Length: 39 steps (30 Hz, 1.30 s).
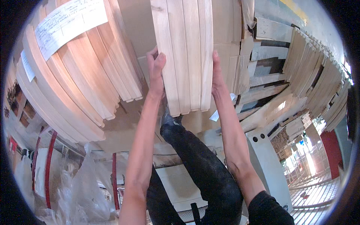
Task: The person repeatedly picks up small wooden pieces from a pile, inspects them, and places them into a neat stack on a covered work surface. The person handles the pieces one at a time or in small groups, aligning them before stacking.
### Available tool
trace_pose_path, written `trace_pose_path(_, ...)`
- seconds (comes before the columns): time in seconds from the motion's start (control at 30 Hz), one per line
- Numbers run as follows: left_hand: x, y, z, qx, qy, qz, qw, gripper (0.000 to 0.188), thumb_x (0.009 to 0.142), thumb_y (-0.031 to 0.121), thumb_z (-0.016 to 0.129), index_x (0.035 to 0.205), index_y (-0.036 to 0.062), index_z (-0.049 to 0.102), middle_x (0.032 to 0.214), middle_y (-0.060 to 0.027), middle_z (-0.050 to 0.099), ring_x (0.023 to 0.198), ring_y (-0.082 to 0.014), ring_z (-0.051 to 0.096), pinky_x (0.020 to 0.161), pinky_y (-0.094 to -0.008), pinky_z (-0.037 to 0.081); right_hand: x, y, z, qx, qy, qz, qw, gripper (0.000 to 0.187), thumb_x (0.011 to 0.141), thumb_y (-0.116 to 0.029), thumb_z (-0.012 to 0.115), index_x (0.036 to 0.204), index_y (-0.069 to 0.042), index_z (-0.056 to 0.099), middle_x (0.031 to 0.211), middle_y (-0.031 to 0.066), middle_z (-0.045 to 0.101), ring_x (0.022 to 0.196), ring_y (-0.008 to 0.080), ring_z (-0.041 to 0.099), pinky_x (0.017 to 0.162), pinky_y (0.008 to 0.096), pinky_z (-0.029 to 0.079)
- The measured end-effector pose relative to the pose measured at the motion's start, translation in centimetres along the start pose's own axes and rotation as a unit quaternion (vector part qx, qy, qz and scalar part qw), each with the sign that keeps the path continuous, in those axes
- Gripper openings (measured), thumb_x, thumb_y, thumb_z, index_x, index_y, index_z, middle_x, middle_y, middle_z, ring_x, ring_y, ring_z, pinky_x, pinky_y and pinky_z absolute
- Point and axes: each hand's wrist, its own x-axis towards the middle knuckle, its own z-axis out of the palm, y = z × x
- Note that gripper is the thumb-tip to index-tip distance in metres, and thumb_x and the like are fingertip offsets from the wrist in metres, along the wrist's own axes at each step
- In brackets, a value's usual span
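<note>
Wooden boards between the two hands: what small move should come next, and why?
Probably a gentle, even inward squeeze by the left hand and right hand: they hold the wooden boards from opposite outer sides, several pieces lie side by side between them, and the near ends look slightly uneven.

Crumpled clear plastic [86, 183] gathers near red posts [49, 170] at lower left; pallet boards [270, 53] show at right, above what seems a red panel [332, 153].

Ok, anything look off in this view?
Mildly: clear plastic is crumpled and bunched loosely at lower left, so that corner looks untidy. The boards between the left hand and right hand show no obvious damage.
</note>
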Motion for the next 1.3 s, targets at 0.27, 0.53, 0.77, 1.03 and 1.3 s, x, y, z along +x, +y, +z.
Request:
trace_pose_path(0.27,-3.1,1.1,2.9,0.006,-0.027,-0.036,0.999,0.083,0.073,0.042,0.069,0.129,0.0020,0.024,0.122,-0.0177,0.040,0.113,-0.0253,0.044,0.099,-0.0396,0.038,-4.6,-1.4,-0.2,-0.018,0.064,-0.009,0.998,0.096,0.081,-0.073,0.049,0.143,-0.002,0.029,0.141,0.0154,0.040,0.123,0.0241,0.047,0.101,0.0377,0.042)
trace_pose_path(0.53,-13.9,7.9,9.7,-0.073,-0.085,0.069,0.991,0.119,0.052,0.046,0.084,0.139,-0.0039,0.021,0.129,-0.0162,0.038,0.126,-0.0257,0.035,0.109,-0.0365,0.027,-18.9,-6.6,0.8,-0.089,0.177,-0.141,0.970,0.098,0.079,-0.073,0.048,0.145,-0.004,0.025,0.145,0.0178,0.035,0.129,0.0316,0.039,0.106,0.0447,0.035)
trace_pose_path(0.77,-34.8,20.5,5.5,0.008,-0.099,0.186,0.977,0.118,0.060,0.060,0.073,0.144,-0.0034,0.018,0.140,-0.0194,0.028,0.136,-0.0323,0.023,0.113,-0.0410,0.015,-35.0,-4.1,8.2,-0.107,0.165,-0.119,0.973,0.093,0.082,-0.069,0.048,0.145,-0.005,0.025,0.145,0.0170,0.034,0.129,0.0320,0.039,0.107,0.0453,0.034)
trace_pose_path(1.03,-63.4,33.8,-16.0,-0.164,0.110,0.262,0.945,0.103,0.062,0.038,0.079,0.139,0.0078,0.017,0.133,-0.0111,0.030,0.131,-0.0248,0.025,0.110,-0.0388,0.021,-48.7,12.8,34.3,-0.205,-0.107,0.016,0.973,0.087,0.085,-0.065,0.047,0.146,-0.007,0.025,0.146,0.0162,0.034,0.130,0.0326,0.038,0.107,0.0460,0.033)
trace_pose_path(1.3,-76.4,42.9,-35.5,-0.378,0.293,0.430,0.766,0.079,0.077,0.039,0.068,0.131,0.0064,0.021,0.122,-0.0188,0.042,0.110,-0.0273,0.048,0.091,-0.0435,0.045,-54.1,25.9,68.9,-0.518,-0.429,-0.081,0.735,0.073,0.092,-0.054,0.045,0.145,-0.005,0.031,0.148,0.0160,0.033,0.132,0.0281,0.036,0.109,0.0411,0.029)
